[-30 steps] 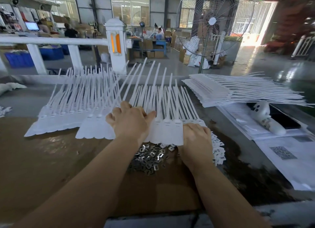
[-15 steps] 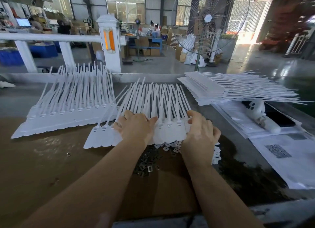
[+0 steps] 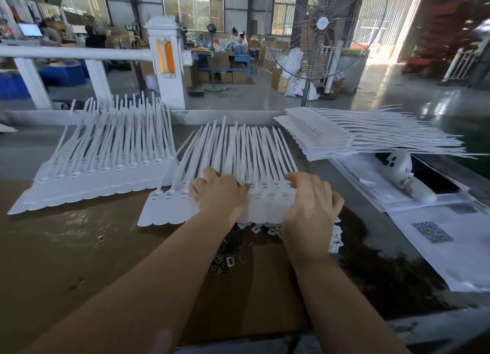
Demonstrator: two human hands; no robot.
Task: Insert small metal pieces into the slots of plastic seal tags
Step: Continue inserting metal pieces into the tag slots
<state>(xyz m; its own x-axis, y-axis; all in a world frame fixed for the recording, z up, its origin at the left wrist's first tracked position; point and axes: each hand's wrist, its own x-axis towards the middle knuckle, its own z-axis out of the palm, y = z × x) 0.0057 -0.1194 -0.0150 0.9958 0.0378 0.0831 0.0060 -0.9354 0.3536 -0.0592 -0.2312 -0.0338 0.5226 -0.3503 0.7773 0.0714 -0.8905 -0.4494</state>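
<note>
A row of joined white plastic seal tags (image 3: 267, 194) lies flat on the brown table (image 3: 66, 247), tails pointing away from me. My left hand (image 3: 220, 194) rests on the row's middle, fingers bent down onto the strips. My right hand (image 3: 310, 208) covers the row's right end, thumb on top and fingers curled round its edge. A pile of small metal pieces (image 3: 230, 258) lies just in front of the row, partly hidden under my left forearm. One loose metal piece (image 3: 100, 238) lies to the left.
A second row of tags (image 3: 106, 173) lies at the left. A tall stack of tag sheets (image 3: 331, 133) sits at the back right. Small white plastic bits (image 3: 335, 237) lie by my right wrist. White printed sheets (image 3: 450, 242) and a white handheld device (image 3: 408, 178) occupy the right.
The middle row's tails have dropped from raised to flat, and the row now lies apart from the left row. My right hand has shifted onto the row's right end.
</note>
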